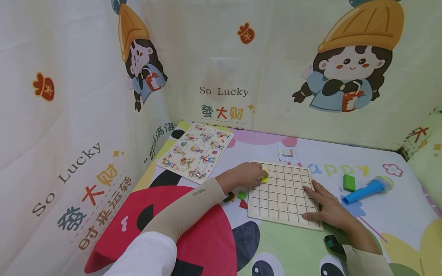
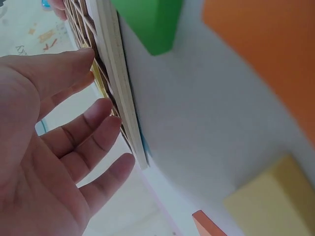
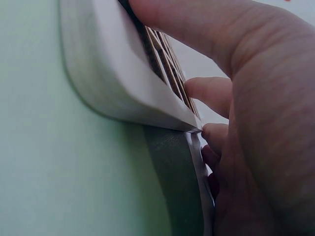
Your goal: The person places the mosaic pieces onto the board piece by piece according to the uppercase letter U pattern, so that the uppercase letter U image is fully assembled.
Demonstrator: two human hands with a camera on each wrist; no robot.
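On a desk (image 1: 397, 157) spread with a cartoon-printed cover, a wooden grid board (image 1: 284, 199) is laid flat between two hands. A yellow piece (image 1: 264, 178) is set at the board's ten o'clock and is touched by the fingertips of the left hand (image 1: 246, 176). Thumb and forefinger are brought close together there; whether the piece is pinched or only pressed cannot fairly be told, as it is partly covered. The right hand (image 1: 328, 206) is rested at three o'clock, fingers spread apart, apparently so that the board is kept from sliding.

At nine o'clock, just beside the board, a green piece (image 1: 242, 195), a red piece (image 1: 243, 204) and an orange piece (image 1: 233, 197) are scattered, probably left there for easy reach. A small printed card (image 1: 289, 153) is placed at twelve o'clock, perhaps where it can be glanced at. A picture board (image 1: 197, 153) is found toward ten o'clock; a green block (image 1: 349, 183) and a blue toy (image 1: 367, 190) are set at three o'clock, beyond the right hand.

In the left wrist view, a pale yellow block (image 2: 273, 196) is revealed that is not seen from the head. In the right wrist view, the board's rounded corner is shown, with the thumb (image 3: 187, 24) laid over its edge.
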